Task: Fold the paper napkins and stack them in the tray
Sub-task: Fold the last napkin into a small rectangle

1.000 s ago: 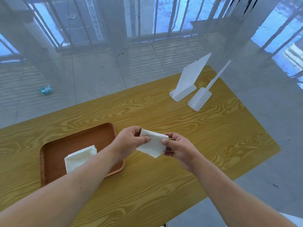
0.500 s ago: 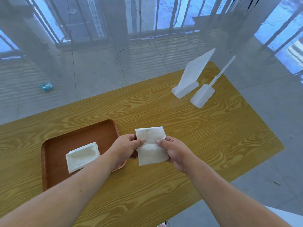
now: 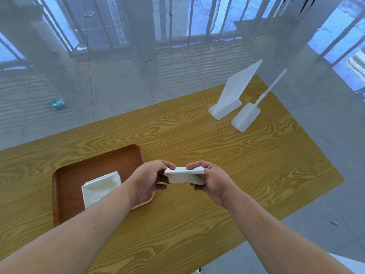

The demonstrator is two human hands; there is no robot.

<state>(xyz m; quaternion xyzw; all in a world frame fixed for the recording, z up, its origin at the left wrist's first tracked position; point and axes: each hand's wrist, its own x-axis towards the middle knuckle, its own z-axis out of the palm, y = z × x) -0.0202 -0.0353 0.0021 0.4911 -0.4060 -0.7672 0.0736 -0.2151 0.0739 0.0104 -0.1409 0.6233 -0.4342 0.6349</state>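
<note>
A white paper napkin (image 3: 185, 176), folded over on itself with the top flap lying nearly flat, hangs above the wooden table between both hands. My left hand (image 3: 148, 180) pinches its left end with thumb and forefinger. Its right end sits in my right hand (image 3: 212, 179), thumb on top. A brown tray (image 3: 67, 177) lies on the table to the left, partly under my left forearm. Inside the tray rests a small stack of folded white napkins (image 3: 99, 186), its lower edge hidden by my forearm.
Two white plastic stands (image 3: 233, 97) (image 3: 245, 118) sit at the far right of the yellow wood-grain table (image 3: 237, 165). The table's right edge and near edge drop to a grey tiled floor. A crumpled blue scrap (image 3: 56, 102) lies on the floor beyond the table.
The napkin was held open as a taller sheet half a second ago; its upper half has since been folded down toward me, and both hands stayed near the tray's right edge.
</note>
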